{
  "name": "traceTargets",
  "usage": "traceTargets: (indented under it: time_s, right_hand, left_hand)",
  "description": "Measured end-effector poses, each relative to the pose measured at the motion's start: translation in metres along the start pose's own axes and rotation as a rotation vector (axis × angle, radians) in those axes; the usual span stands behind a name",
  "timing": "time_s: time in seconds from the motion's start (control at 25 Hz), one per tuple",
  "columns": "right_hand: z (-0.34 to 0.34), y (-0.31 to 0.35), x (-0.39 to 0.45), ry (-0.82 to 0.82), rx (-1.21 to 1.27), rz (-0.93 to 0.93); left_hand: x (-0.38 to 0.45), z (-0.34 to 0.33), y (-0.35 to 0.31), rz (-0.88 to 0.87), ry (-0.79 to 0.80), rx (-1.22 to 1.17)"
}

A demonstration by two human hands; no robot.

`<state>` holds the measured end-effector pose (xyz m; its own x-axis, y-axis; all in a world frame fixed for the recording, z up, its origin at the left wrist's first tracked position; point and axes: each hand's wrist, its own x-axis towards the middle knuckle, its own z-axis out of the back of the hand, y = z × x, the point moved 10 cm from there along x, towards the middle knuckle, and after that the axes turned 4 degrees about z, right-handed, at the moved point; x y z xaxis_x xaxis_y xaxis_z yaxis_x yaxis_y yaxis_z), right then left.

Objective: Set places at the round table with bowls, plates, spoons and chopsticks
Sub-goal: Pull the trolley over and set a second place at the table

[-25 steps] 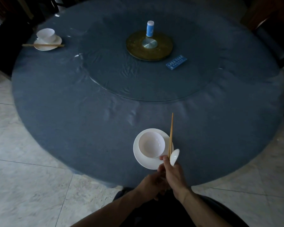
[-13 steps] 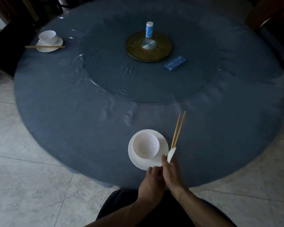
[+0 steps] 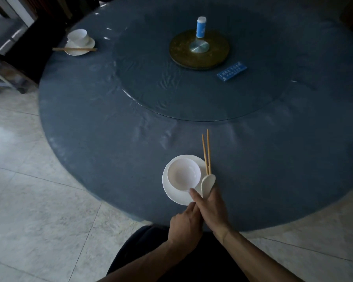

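While the near place setting is being finished, the right hand (image 3: pixel 212 208) grips a white spoon (image 3: pixel 207 185) and a pair of chopsticks (image 3: pixel 206 153) together, the sticks pointing away toward the middle of the counter (image 3: pixel 110 123), probably so they can be laid just right of the plate (image 3: pixel 177 197). A bowl (image 3: pixel 183 174) sits on that plate near the counter's front edge. The left hand (image 3: pixel 184 222) lies against the right with fingers curled; whether it holds anything I cannot tell, since the grip is hidden. Far left, another bowl (image 3: pixel 77 37) on its plate (image 3: pixel 81 50) has chopsticks (image 3: pixel 74 49) laid across; any spoon there is too dim to make out.
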<state>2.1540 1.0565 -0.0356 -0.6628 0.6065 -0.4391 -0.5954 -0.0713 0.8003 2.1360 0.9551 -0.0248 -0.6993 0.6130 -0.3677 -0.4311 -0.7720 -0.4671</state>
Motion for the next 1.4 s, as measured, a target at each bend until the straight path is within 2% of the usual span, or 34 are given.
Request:
traceTargets:
  time_s: [0.16,0.24,0.32,0.68,0.88,0.96,1.04,1.12,1.24,1.32,1.4]
  right_hand:
    - [0.014,-0.017,0.004,-0.067,0.088,0.003]
    - [0.010,-0.023,0.004,-0.017,0.096,0.024]
    - [0.003,-0.024,0.005,0.030,0.031,0.027]
    - [-0.019,-0.026,0.032,0.077,-0.013,0.039]
    - [0.001,-0.048,0.032,-0.049,0.035,-0.024]
    - [0.011,-0.058,0.031,-0.087,0.113,-0.068]
    - [0.013,-0.065,0.029,-0.059,0.170,-0.118]
    - [0.008,-0.064,0.024,-0.007,0.217,-0.136]
    - [-0.008,-0.060,0.017,0.088,0.207,-0.137]
    - [-0.019,-0.062,0.013,0.139,0.181,-0.164]
    - [-0.025,-0.066,0.012,0.170,0.189,-0.182]
  left_hand:
    - [0.015,0.002,0.022,0.216,-0.014,-0.576]
    - [0.022,-0.006,0.034,0.372,0.051,-0.830]
    - [0.023,-0.012,0.041,0.498,0.093,-0.975]
    - [0.042,-0.012,0.061,0.572,0.116,-0.946]
    - [0.044,-0.015,0.066,0.569,0.155,-0.964]
    - [0.039,-0.014,0.075,0.594,0.121,-0.897]
    - [0.031,-0.013,0.083,0.585,0.110,-0.744]
    - [0.026,-0.024,0.073,0.466,0.233,-0.617]
    - [0.012,-0.049,0.038,0.273,0.514,-0.584]
    - [0.008,-0.057,0.019,0.203,0.578,-0.611]
    - [0.007,-0.064,0.016,0.229,0.558,-0.668]
